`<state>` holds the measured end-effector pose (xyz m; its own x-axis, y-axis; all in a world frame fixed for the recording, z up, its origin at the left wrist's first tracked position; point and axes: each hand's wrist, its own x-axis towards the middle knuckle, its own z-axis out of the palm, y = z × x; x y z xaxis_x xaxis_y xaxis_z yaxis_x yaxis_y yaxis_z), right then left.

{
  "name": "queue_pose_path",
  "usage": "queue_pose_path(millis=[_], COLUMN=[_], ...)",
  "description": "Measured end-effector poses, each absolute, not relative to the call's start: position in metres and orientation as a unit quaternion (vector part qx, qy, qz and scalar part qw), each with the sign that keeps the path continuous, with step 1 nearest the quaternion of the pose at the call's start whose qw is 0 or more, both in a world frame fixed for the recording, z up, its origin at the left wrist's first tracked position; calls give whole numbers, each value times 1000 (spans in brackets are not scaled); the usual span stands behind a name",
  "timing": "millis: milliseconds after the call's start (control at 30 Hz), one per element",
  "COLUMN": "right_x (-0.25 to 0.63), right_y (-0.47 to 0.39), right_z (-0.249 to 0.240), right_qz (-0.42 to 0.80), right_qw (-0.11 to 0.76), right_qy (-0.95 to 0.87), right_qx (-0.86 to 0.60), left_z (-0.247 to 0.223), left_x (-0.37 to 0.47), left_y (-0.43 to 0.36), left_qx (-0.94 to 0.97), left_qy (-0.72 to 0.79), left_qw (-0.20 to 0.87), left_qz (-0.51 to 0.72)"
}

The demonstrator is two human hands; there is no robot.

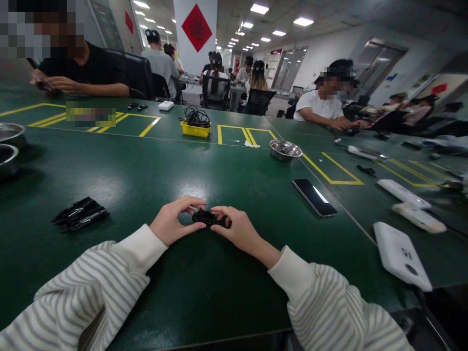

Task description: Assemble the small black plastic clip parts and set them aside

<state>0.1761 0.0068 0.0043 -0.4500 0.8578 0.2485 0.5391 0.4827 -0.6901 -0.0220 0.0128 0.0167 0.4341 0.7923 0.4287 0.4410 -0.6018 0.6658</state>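
Observation:
A small black object (204,217) is between my two hands, just above the green table (204,282); its exact shape is too dark to tell. My left hand (177,220) has its fingers curled round the left end of it. From the right, my right hand (236,228) grips the other end with thumb and fingers. Several long, glossy black pieces (81,214) lie in a pile to the left of my hands. To the right rests a phone (313,197), screen up.
A metal bowl (285,150) and a yellow tray (196,129) with black cables stand farther back. Two metal bowls (10,161) are at the left edge. White devices (402,254) lie at the right. People sit across the table and behind it.

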Motion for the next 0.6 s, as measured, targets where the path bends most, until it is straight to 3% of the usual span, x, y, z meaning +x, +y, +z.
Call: queue_pose_path(millis=[200, 467, 600], right_x=[175, 174, 186], right_y=[7, 6, 9], right_z=[7, 10, 15], right_qz=[254, 235, 224], right_qw=[296, 297, 298], right_qy=[-806, -815, -821], right_qx=[-446, -438, -432], left_z=[11, 16, 17], left_x=[-10, -14, -23], left_y=[15, 16, 19], left_qx=[740, 791, 744], left_qy=[391, 424, 449], left_qw=[361, 288, 303], left_qz=[411, 334, 391])
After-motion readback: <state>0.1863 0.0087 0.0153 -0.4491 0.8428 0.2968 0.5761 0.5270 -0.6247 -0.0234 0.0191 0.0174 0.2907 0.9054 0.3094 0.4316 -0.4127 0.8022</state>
